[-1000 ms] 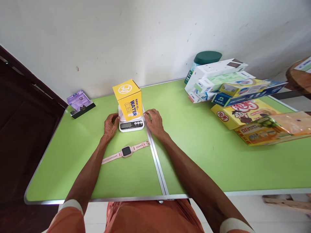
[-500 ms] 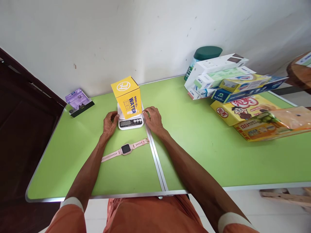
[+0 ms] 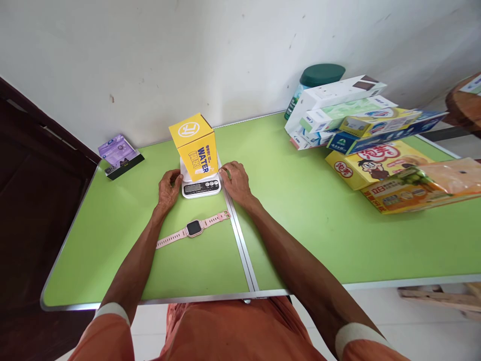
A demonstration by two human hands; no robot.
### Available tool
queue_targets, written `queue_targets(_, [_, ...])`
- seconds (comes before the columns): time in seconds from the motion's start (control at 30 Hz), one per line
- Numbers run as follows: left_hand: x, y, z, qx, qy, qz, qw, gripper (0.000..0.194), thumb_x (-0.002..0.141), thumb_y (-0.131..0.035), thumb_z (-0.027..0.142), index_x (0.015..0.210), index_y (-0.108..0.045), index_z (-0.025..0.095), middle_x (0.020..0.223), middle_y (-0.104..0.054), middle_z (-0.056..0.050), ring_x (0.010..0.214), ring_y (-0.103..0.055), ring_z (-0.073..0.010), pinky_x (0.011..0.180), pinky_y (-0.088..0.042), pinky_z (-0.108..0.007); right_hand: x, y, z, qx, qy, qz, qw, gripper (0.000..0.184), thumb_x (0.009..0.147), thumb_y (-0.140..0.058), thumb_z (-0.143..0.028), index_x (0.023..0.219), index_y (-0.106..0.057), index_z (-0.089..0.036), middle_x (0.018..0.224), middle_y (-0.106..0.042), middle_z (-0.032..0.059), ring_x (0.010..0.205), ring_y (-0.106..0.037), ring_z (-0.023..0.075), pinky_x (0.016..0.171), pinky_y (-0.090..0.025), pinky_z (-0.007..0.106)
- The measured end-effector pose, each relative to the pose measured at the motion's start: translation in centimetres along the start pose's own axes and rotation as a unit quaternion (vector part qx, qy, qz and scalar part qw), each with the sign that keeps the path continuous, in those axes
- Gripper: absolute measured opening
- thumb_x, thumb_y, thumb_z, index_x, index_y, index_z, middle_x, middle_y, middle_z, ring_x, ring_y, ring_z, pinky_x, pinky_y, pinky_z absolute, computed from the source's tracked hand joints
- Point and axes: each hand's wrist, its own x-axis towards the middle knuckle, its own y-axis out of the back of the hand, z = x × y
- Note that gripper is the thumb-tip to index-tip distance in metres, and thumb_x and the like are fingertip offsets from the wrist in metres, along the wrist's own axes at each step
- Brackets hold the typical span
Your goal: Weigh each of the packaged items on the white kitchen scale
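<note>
A yellow box (image 3: 199, 154) marked WATER stands on the white platform of a small digital kitchen scale (image 3: 202, 193). My left hand (image 3: 169, 188) is at the scale's left side, fingers curled and thumb against its edge. On the opposite side, my right hand (image 3: 236, 181) has bent fingers and its tips against the scale's right edge, close to the box's lower corner. Between them the two hands hold the scale where it sits on the table. In front of it lies a pink smartwatch (image 3: 194, 228) with its strap laid out; my left forearm is beside one strap end.
The green table (image 3: 300, 240) has a metal seam (image 3: 240, 245). A purple and black box (image 3: 121, 155) stands back left. At right are stacked cartons (image 3: 349, 108), a green-lidded jar (image 3: 322, 74), a yellow snack box (image 3: 387, 165) and an orange-yellow package (image 3: 421, 188). A wall rises behind.
The view has shifted slightly, so everything appears a little higher in it. Both hands keep their places at the sides of the scale, and the box stays on it.
</note>
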Motion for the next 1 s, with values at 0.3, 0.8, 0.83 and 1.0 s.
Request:
queue_targets(0.3, [-0.2,0.2,0.0,0.005,-0.005,0.004,1.000,0.074,0.101,-0.051,0.083,0.133,-0.072,0.019,0.124,-0.080,-0.016,0.114,-0.076,-0.0317,0.106,-0.062,-0.051,-0.3,-0.8,0.7,0.057,-0.014,0.028,0.998,0.050,0.108,-0.049,-0.045,0.148,-0.064,-0.019,0.134,-0.075,0.0189,0.121,-0.069,0.0362,0.107,-0.059,0.058])
queue_targets(0.8, [-0.3,-0.7,0.1,0.067,-0.083,-0.052,0.993,0.079,0.098,-0.066,0.075,0.157,-0.057,0.023,0.158,-0.058,-0.020,0.150,-0.054,-0.0380,0.123,-0.051,-0.059,-0.6,-0.5,-0.2,0.047,0.076,0.007,0.996,0.044,0.107,-0.047,-0.041,0.138,-0.071,-0.019,0.136,-0.074,0.0189,0.128,-0.065,0.0357,0.115,-0.054,0.057])
queue_targets(0.83, [-0.2,-0.8,0.3,0.069,-0.088,-0.048,0.993,0.080,0.098,-0.068,0.074,0.158,-0.056,0.023,0.159,-0.058,-0.020,0.152,-0.052,-0.0385,0.126,-0.048,-0.060,-0.7,-0.4,-0.4,0.042,0.077,0.006,0.996,0.044,0.107,-0.048,-0.041,0.137,-0.071,-0.019,0.136,-0.074,0.0191,0.127,-0.065,0.0354,0.115,-0.054,0.057])
queue_targets(1.0, [0.7,-1.5,1.3,0.061,-0.079,-0.044,0.994,0.100,0.082,-0.085,0.076,0.162,-0.050,0.025,0.162,-0.058,-0.019,0.154,-0.050,-0.0418,0.131,-0.041,-0.063,-1.0,0.0,-0.7,0.033,0.082,0.013,0.996,0.039,0.105,-0.052,-0.040,0.132,-0.072,-0.021,0.133,-0.075,0.0178,0.125,-0.065,0.0358,0.112,-0.055,0.058])
